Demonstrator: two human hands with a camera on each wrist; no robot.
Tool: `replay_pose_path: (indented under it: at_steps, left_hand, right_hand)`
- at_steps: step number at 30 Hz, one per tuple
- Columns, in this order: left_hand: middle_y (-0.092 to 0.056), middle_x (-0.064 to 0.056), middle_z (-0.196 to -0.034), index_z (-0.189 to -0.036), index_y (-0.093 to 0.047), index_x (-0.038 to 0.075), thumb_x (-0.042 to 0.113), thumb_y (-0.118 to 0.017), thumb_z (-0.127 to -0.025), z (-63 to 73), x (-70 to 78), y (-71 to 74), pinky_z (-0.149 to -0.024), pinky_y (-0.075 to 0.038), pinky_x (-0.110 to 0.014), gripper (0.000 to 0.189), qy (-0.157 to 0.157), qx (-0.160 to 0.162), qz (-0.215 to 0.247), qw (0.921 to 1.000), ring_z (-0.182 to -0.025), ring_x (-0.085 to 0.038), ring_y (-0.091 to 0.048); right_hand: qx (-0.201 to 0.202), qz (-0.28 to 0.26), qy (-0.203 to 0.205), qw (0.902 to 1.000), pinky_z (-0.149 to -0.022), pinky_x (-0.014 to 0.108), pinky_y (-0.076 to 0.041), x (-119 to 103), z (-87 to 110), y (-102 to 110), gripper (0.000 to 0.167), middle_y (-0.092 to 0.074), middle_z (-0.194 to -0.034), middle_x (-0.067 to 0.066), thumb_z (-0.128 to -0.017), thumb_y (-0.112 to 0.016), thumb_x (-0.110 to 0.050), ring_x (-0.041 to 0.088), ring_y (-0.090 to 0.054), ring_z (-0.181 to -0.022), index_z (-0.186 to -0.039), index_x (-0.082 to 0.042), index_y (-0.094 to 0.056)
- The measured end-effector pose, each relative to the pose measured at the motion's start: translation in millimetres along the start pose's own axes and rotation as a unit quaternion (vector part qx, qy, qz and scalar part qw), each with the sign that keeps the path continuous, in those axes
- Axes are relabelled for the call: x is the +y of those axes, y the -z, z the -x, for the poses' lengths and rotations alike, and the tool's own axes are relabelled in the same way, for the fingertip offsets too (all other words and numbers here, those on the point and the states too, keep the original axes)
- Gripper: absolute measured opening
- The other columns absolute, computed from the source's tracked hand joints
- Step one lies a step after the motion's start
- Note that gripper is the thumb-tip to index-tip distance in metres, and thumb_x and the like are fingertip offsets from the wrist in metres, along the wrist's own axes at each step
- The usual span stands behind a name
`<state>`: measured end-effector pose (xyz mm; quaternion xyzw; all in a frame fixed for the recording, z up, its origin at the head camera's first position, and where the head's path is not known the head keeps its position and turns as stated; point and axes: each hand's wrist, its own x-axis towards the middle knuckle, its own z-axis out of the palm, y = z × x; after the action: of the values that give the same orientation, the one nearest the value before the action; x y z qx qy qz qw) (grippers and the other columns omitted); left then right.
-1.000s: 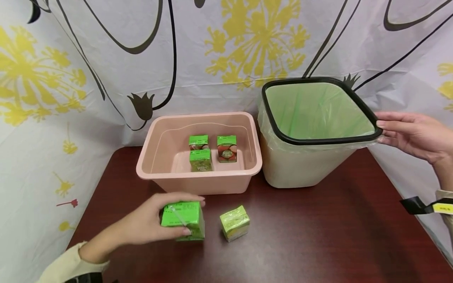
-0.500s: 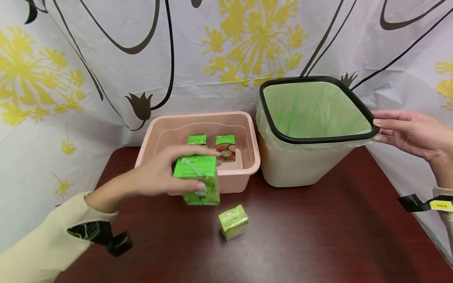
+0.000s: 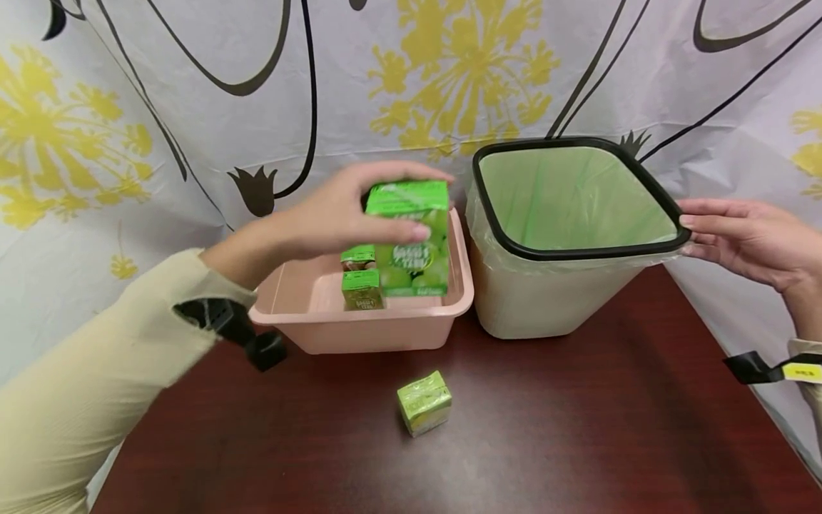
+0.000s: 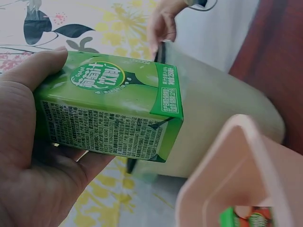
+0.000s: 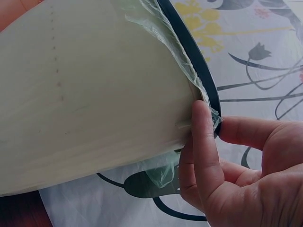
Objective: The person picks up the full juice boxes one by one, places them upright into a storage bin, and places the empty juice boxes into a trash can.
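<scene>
In the head view, my left hand (image 3: 347,218) grips a green juice carton (image 3: 411,250) with grape pictures, thumb on the near side. It is held up over the right part of the pink basin (image 3: 359,320). The carton's printed sides (image 4: 109,94) face the left wrist view. Inside the basin are small green-topped juice cartons (image 3: 362,291); the held carton hides part of them. My right hand (image 3: 754,243) pinches the black rim of the lined trash bin (image 3: 539,296). In the right wrist view, thumb and fingers lie on either side of that rim (image 5: 201,61).
A small yellow-green carton (image 3: 425,403) stands on the dark red table (image 3: 546,421) in front of the basin. The bin stands close to the basin's right side. A patterned cloth (image 3: 359,93) hangs behind both.
My left hand has carried the green juice carton up and to the right, from above the table's front to over the basin. The right hand stays at the bin's rim.
</scene>
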<state>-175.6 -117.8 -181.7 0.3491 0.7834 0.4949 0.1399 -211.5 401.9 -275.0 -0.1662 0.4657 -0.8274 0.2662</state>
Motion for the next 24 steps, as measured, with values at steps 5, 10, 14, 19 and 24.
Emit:
replay_pose_path:
  at_steps: [5,10,14,19,24]
  left_hand:
    - [-0.060,-0.010,-0.120,-0.145,-0.057,0.017,0.018,-0.075,-0.094,-34.0,14.0,0.0,-0.079,-0.060,-0.044,0.054,-0.035,-0.010,0.026,0.9990,-0.097,-0.029,-0.066]
    - [-0.061,-0.009,-0.122,-0.144,-0.057,0.015,0.018,-0.075,-0.093,-64.9,23.1,-6.7,-0.085,-0.059,-0.041,0.053,-0.044,-0.011,0.050,0.9977,-0.100,-0.027,-0.067]
    - [-0.061,-0.007,-0.124,-0.143,-0.057,0.013,0.015,-0.076,-0.091,-88.4,29.7,-15.2,-0.089,-0.057,-0.035,0.055,-0.039,0.001,0.062,0.9973,-0.103,-0.023,-0.066]
    - [-0.063,-0.003,-0.119,-0.142,-0.059,0.013,0.015,-0.079,-0.089,-116.3,34.6,-27.9,-0.089,-0.054,-0.027,0.056,-0.052,0.022,0.046,0.9974,-0.101,-0.018,-0.064]
    - [-0.063,0.000,-0.120,-0.144,-0.057,0.013,0.017,-0.079,-0.090,-143.3,37.5,-43.8,-0.088,-0.051,-0.020,0.059,-0.052,0.021,0.030,0.9980,-0.101,-0.013,-0.062]
  right_hand:
    - [0.002,-0.010,-0.001,0.9999,-0.087,0.039,-0.059,-1,1.2,0,0.048,-0.070,-0.118,0.021,-0.106,-0.023,0.012,0.031,-0.071,-0.102,-0.128,0.007,-0.065]
    - [0.014,-0.009,-0.001,0.9999,-0.086,0.039,-0.059,-1,1.1,-2,0.047,-0.071,-0.116,0.021,-0.106,-0.024,0.012,0.031,-0.071,-0.101,-0.126,0.007,-0.066]
    - [-0.002,-0.016,-0.002,0.9999,-0.088,0.039,-0.059,-1,0.2,-1,0.047,-0.070,-0.118,0.021,-0.106,-0.023,0.012,0.032,-0.071,-0.103,-0.128,0.007,-0.064]
    - [-0.008,-0.025,-0.002,0.9997,-0.088,0.040,-0.058,-1,-0.2,-1,0.047,-0.069,-0.119,0.022,-0.106,-0.022,0.012,0.033,-0.070,-0.104,-0.129,0.008,-0.064]
    - [-0.012,-0.029,-0.002,0.9995,-0.088,0.040,-0.058,-2,0.2,-1,0.048,-0.069,-0.120,0.022,-0.106,-0.021,0.011,0.033,-0.070,-0.105,-0.129,0.009,-0.063]
